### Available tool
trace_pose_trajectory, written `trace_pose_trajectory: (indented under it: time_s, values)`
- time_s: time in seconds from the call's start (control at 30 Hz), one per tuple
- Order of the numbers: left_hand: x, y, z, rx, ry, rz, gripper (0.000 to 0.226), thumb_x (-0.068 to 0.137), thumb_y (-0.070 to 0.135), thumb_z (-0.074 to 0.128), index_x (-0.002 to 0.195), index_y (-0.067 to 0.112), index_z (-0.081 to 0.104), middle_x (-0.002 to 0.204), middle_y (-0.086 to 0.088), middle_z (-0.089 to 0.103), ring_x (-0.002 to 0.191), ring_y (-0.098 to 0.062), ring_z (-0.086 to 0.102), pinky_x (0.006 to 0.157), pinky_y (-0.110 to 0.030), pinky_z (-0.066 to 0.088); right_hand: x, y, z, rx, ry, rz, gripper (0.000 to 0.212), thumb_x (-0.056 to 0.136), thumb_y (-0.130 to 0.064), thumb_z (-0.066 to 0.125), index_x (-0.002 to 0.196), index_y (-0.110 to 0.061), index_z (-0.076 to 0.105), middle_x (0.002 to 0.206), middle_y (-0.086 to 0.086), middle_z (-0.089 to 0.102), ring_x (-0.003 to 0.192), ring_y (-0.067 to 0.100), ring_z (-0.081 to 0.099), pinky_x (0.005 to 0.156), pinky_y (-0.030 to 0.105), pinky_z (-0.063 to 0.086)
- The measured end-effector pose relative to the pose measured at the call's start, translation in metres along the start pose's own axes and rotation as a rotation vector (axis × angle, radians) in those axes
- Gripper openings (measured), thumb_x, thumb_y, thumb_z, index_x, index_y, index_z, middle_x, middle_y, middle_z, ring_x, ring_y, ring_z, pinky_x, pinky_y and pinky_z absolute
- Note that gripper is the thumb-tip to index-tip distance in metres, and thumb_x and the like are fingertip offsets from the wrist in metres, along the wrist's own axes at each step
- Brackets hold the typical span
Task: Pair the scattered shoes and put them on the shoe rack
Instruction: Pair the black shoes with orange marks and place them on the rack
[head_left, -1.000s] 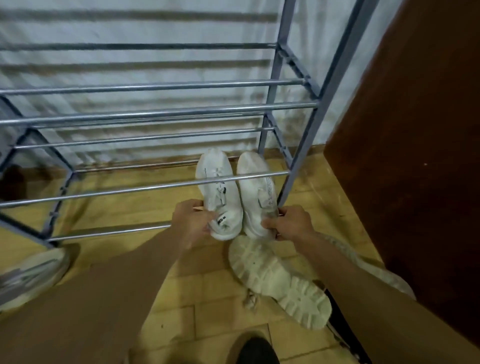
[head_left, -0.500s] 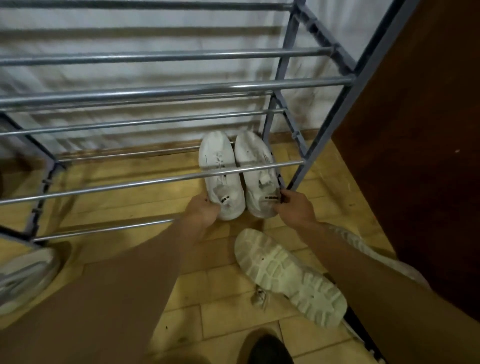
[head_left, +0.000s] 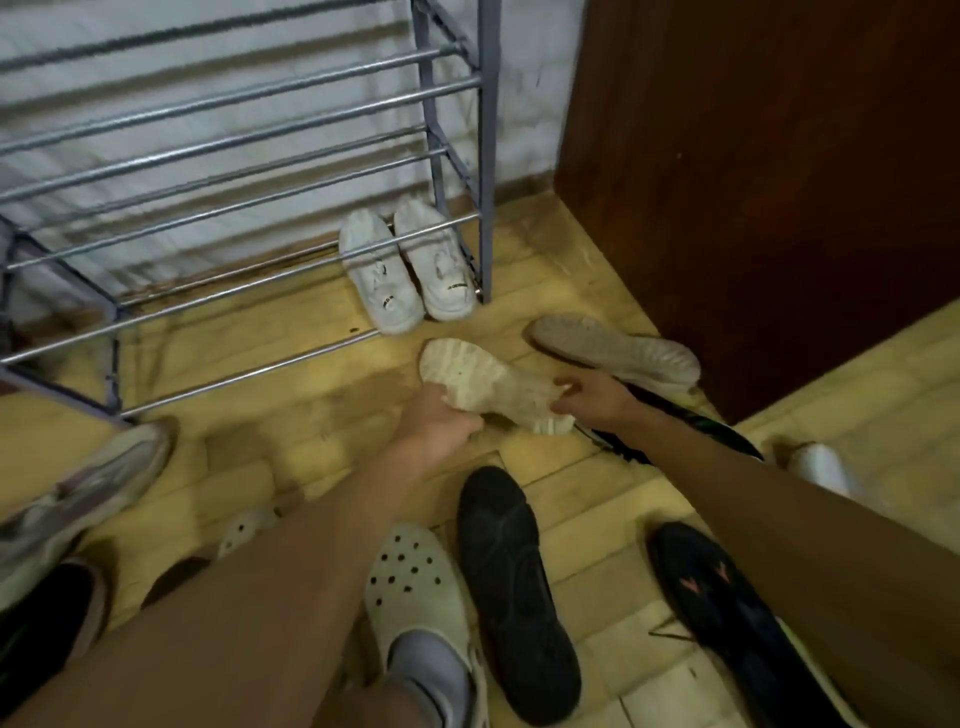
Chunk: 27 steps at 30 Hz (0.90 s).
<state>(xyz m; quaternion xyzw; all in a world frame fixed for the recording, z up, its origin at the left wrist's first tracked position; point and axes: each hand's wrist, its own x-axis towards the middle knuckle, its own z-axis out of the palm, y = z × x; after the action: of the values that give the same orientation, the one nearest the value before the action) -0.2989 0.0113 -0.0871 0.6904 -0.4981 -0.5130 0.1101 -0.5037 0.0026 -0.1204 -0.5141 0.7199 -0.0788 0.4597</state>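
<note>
Left hand: the left hand (head_left: 441, 421) grips one end of a cream chunky-soled sneaker (head_left: 488, 382) that lies sole-up on the floor; fingers curl under its edge.
Right hand: the right hand (head_left: 589, 397) holds the other end of the same cream sneaker, thumb on the tread and fingers wrapped round the side.
Cream sneaker: sole upward, on the yellow tiled floor (head_left: 291, 395), just in front of the rack's bottom bars.
Matching shoe: a second pale sneaker with a beige ridged sole (head_left: 613, 351) lies on its side just beyond the right hand, near the dark brown wooden panel (head_left: 753, 182).
Shoe rack: a grey metal-tube shoe rack (head_left: 483, 156) stands against the white wall; its upper tiers carry nothing visible.
Placed pair: a pair of white lace-up sneakers (head_left: 408, 275) sits side by side at the rack's lowest level, at the right end beside the upright post, toes to the wall.
Scattered shoes: a black low sneaker (head_left: 514, 592) lies near the person's foot; a dark sneaker with pink marks (head_left: 727, 603) lies under the right forearm; a grey running shoe (head_left: 78, 499) lies at the left edge.
Person's foot: a cream perforated clog (head_left: 415, 587) is worn over a grey sock.
</note>
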Motion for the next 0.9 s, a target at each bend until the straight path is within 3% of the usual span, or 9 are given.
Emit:
trace_pose_trajectory:
  time_s: [0.07, 0.2, 0.3, 0.43, 0.5, 0.6, 0.73, 0.83, 0.9]
  values:
    - [-0.027, -0.008, 0.008, 0.062, -0.017, -0.039, 0.062, 0.084, 0.030, 0.068, 0.138, 0.013, 0.044, 0.135, -0.005, 0.052, 0.121, -0.024, 0.051, 0.094, -0.028, 0.042, -0.026, 0.023, 0.002, -0.003, -0.043, 0.022, 0.056, 0.090, -0.024, 0.064, 0.141, -0.009, 0.045, 0.138, 0.011, 0.054, 0.111, 0.018, 0.054, 0.079, 0.022, 0.044]
    - [-0.070, 0.002, 0.031, 0.019, -0.015, -0.018, 0.057, 0.086, 0.026, 0.063, 0.138, 0.012, 0.044, 0.130, -0.005, 0.051, 0.120, -0.022, 0.049, 0.096, -0.029, 0.041, -0.071, 0.057, -0.001, 0.041, -0.049, 0.078, 0.059, 0.091, -0.027, 0.063, 0.144, -0.011, 0.042, 0.140, 0.008, 0.050, 0.120, 0.022, 0.052, 0.091, 0.029, 0.043]
    - [-0.099, 0.013, 0.063, 0.065, -0.111, 0.044, 0.047, 0.085, 0.023, 0.062, 0.131, 0.016, 0.054, 0.132, -0.004, 0.055, 0.116, -0.019, 0.051, 0.094, -0.026, 0.040, -0.105, 0.093, -0.007, -0.007, -0.040, 0.077, 0.054, 0.091, -0.028, 0.063, 0.140, -0.012, 0.046, 0.135, 0.008, 0.055, 0.118, 0.024, 0.055, 0.093, 0.029, 0.043]
    - [-0.138, 0.012, 0.117, 0.110, -0.304, 0.104, 0.039, 0.089, 0.027, 0.061, 0.127, 0.021, 0.058, 0.125, 0.003, 0.056, 0.117, -0.015, 0.051, 0.104, -0.032, 0.042, -0.151, 0.162, -0.011, -0.119, -0.066, 0.171, 0.046, 0.090, -0.026, 0.062, 0.131, -0.008, 0.053, 0.121, 0.011, 0.060, 0.116, 0.030, 0.057, 0.082, 0.028, 0.042]
    - [-0.156, 0.003, 0.138, 0.180, -0.421, 0.128, 0.037, 0.089, 0.029, 0.061, 0.126, 0.024, 0.058, 0.117, 0.009, 0.056, 0.112, -0.010, 0.050, 0.097, -0.027, 0.041, -0.169, 0.194, -0.009, -0.206, -0.036, 0.243, 0.043, 0.087, -0.025, 0.061, 0.125, -0.006, 0.055, 0.115, 0.013, 0.061, 0.110, 0.032, 0.059, 0.082, 0.033, 0.047]
    - [-0.164, -0.014, 0.148, 0.260, -0.443, 0.131, 0.037, 0.088, 0.032, 0.063, 0.124, 0.026, 0.058, 0.116, 0.011, 0.058, 0.113, -0.009, 0.052, 0.089, -0.025, 0.040, -0.194, 0.230, 0.002, -0.266, -0.043, 0.402, 0.063, 0.085, -0.029, 0.063, 0.136, -0.001, 0.040, 0.124, 0.018, 0.058, 0.110, 0.032, 0.058, 0.086, 0.036, 0.050]
    - [-0.164, -0.026, 0.138, 0.261, -0.374, 0.072, 0.037, 0.089, 0.030, 0.061, 0.125, 0.021, 0.059, 0.121, 0.003, 0.058, 0.112, -0.012, 0.051, 0.089, -0.026, 0.040, -0.208, 0.255, 0.036, -0.264, -0.025, 0.520, 0.093, 0.071, -0.034, 0.079, 0.142, -0.006, 0.027, 0.140, 0.015, 0.041, 0.128, 0.036, 0.045, 0.102, 0.044, 0.042]
    - [-0.163, -0.023, 0.137, 0.221, -0.338, 0.071, 0.036, 0.089, 0.029, 0.061, 0.124, 0.021, 0.059, 0.124, 0.002, 0.058, 0.115, -0.015, 0.051, 0.096, -0.029, 0.043, -0.205, 0.253, 0.040, -0.313, 0.040, 0.550, 0.085, 0.070, -0.030, 0.081, 0.136, -0.006, 0.034, 0.129, 0.014, 0.047, 0.125, 0.037, 0.047, 0.098, 0.047, 0.045]
    - [-0.161, -0.017, 0.140, 0.181, -0.324, 0.073, 0.035, 0.089, 0.027, 0.061, 0.124, 0.021, 0.059, 0.125, 0.002, 0.058, 0.119, -0.017, 0.051, 0.102, -0.033, 0.043, -0.200, 0.247, 0.033, -0.280, -0.001, 0.519, 0.053, 0.077, -0.023, 0.075, 0.119, -0.005, 0.049, 0.099, 0.008, 0.056, 0.110, 0.032, 0.059, 0.084, 0.037, 0.051]
